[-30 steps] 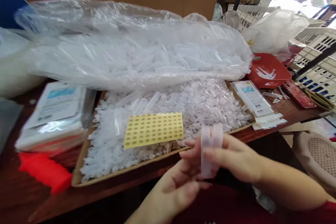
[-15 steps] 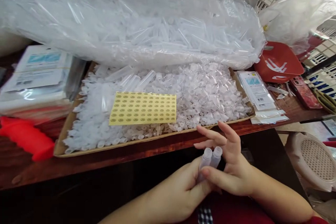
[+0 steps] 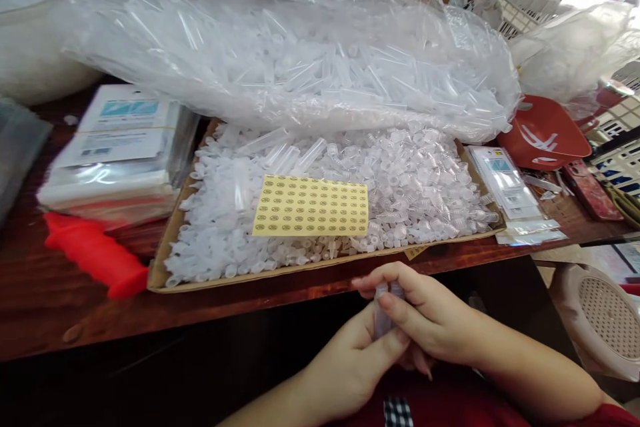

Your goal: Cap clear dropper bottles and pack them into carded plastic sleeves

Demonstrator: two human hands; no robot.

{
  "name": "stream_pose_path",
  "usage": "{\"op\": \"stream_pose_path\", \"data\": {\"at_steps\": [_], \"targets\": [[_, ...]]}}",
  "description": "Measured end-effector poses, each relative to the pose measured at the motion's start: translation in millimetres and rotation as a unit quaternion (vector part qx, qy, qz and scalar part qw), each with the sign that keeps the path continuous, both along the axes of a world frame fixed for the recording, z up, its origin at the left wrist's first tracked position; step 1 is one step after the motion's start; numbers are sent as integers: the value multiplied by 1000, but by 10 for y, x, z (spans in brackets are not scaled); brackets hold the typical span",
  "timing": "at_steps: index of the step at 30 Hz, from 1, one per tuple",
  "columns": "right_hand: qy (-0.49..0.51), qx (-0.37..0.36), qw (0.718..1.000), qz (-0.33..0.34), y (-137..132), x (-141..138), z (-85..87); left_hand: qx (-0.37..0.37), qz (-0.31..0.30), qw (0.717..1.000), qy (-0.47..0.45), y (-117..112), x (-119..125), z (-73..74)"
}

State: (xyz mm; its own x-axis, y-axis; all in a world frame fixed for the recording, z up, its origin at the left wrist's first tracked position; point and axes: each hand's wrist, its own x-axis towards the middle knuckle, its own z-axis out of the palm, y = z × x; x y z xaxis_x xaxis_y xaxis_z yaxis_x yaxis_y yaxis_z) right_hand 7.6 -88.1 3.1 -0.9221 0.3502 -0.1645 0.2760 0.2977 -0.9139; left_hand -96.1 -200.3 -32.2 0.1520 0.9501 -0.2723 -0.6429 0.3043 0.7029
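Two translucent plastic tubes (image 3: 382,321) stand roughly upright between my hands, below the table's front edge. My left hand (image 3: 357,352) is closed around their lower part, with the thumb across the front. From the right, my right hand (image 3: 425,313) curls over their upper ends, its thumb pressed on the tubes near the top. The fingers partly hide the tube mouths. Beyond my hands, a shallow cardboard tray (image 3: 200,288) holds a heap of small clear plastic caps (image 3: 415,193). A yellow sheet of oval stickers (image 3: 310,207) and several loose tubes lie on the heap.
A large clear bag of tubes (image 3: 300,60) lies behind the tray. On the left are stacked packets (image 3: 115,140) and a red ridged plastic object (image 3: 95,253). To the right are more packets (image 3: 503,180), a red basket (image 3: 543,130), a phone (image 3: 593,190) and a plastic stool (image 3: 605,320).
My right hand's fingers, spread before, have folded over the tops of the tubes. My left hand keeps its hold. The camera view has shifted left.
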Motion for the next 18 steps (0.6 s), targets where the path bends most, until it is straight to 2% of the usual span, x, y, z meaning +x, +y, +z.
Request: {"op": "stream_pose_path", "data": {"at_steps": [2,4,5,7,9,11,15,18], "targets": [[32,119,992,-30,121,-41,76,-23,17,999,-22,-30,-47,-23],[78,258,961,-64,291,-103,149,-52,29,996,-65,-57,-89,-34],[79,315,944,-56,383,-144,182,-62,29,994,-86,-70,-106,-38],[36,380,924,23,552,-239,229,-65,19,992,-110,-98,-130,-54],[-6,398,912,103,670,-338,251,-53,5,991,-123,-126,-143,-90],[-29,403,903,146,726,-422,251,-36,-3,988,-151,-147,-150,-145],[-51,418,889,180,736,-520,240,5,-6,978,-208,-157,-153,-227],[-45,430,878,203,748,-527,257,2,0,980,-201,-142,-150,-207]]}}
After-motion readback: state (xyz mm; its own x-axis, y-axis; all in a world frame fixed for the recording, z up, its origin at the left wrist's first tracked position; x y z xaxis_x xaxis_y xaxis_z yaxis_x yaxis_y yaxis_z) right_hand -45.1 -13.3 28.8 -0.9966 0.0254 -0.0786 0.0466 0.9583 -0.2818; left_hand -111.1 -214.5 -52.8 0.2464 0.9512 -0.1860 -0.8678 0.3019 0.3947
